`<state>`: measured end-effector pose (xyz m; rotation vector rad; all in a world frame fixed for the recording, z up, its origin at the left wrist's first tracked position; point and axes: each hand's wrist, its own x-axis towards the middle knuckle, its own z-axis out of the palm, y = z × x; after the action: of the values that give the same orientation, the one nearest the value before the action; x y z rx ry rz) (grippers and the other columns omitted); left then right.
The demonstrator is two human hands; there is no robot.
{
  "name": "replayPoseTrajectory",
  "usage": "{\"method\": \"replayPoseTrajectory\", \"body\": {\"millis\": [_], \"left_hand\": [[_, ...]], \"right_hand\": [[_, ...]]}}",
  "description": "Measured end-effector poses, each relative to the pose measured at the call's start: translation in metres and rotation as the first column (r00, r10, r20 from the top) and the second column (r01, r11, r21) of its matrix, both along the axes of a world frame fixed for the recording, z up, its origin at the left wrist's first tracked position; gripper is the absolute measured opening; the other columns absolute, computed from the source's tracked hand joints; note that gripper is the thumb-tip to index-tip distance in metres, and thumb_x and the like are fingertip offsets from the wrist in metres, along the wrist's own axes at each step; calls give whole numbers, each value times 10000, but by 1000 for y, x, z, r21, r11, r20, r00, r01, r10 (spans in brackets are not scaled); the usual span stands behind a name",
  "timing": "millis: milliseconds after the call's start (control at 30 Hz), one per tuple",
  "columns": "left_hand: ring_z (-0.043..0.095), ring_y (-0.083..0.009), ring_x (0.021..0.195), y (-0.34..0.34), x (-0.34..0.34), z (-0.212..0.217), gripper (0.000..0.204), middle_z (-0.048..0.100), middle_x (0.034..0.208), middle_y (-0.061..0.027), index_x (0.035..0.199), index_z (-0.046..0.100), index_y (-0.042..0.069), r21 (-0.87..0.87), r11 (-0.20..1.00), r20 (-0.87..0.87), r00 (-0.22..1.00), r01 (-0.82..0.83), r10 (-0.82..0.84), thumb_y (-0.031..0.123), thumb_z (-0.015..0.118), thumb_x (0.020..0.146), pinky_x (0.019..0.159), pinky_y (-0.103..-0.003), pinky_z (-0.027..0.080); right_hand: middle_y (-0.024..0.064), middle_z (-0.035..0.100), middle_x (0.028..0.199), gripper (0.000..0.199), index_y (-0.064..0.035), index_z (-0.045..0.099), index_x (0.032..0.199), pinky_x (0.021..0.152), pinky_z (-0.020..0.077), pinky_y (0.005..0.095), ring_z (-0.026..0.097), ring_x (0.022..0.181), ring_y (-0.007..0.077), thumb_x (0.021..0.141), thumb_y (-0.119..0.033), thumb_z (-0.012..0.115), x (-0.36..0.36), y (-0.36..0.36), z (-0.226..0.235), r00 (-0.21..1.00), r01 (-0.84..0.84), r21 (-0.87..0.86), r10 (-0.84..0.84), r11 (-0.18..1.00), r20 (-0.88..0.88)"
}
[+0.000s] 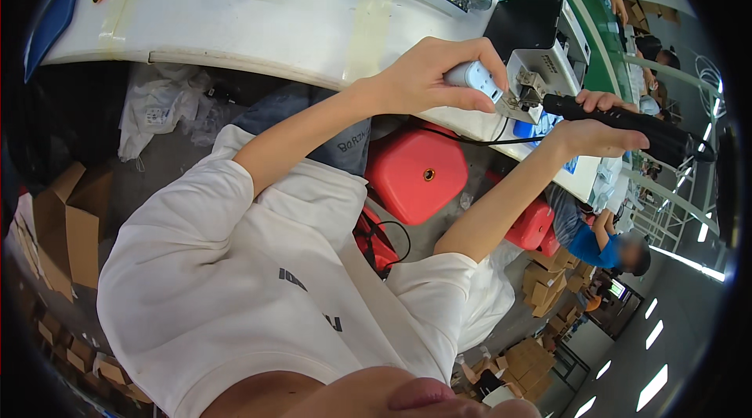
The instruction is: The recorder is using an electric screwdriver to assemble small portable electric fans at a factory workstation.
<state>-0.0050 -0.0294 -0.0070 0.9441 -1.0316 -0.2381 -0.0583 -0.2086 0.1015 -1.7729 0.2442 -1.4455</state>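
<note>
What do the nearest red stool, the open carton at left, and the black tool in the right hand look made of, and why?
Red stool: probably moulded plastic, smooth with a soft sheen and rounded corners.
Open carton: apparently cardboard, matt brown with stiff folded flaps.
Black tool: likely a plastic casing, smooth and dark, though rubber is possible.
</note>
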Motion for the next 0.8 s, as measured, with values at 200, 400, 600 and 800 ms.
{"method": "replayPoseTrajectory", "body": {"millis": [200,400,600,800], "left_hand": [[580,-149,810,1,3,0,315,615,921,-62,967,554,47,-12,1000,-23,1000,5,-5,244,697,768,712,-262,445],[578,-141,801,1,3,0,318,615,917,-61,973,555,50,2,1000,-31,1000,-7,7,253,691,771,694,-251,442],[582,-142,821,1,4,0,311,616,923,-56,972,555,54,-1,1000,-26,1000,-10,10,245,693,769,706,-252,445],[588,-156,830,0,3,-1,351,618,921,-49,970,555,56,-11,1000,-20,1000,1,-1,258,725,739,725,-261,451]], "right_hand": [[65,390,517,757,-24,394,691,381,380,269,383,388,146,789,-754,219,-1,-4,-7,1000,-5,59,4,998,19],[60,385,517,746,-32,384,696,379,371,271,387,391,144,788,-754,219,-2,-2,-8,1000,-24,72,23,997,10],[39,389,525,744,-67,425,733,380,343,266,356,392,138,759,-787,241,-15,7,-5,989,-147,166,145,975,27],[-10,373,576,829,-102,518,805,412,269,245,320,449,93,601,-887,348,-28,51,59,761,-646,139,620,750,191]]}}
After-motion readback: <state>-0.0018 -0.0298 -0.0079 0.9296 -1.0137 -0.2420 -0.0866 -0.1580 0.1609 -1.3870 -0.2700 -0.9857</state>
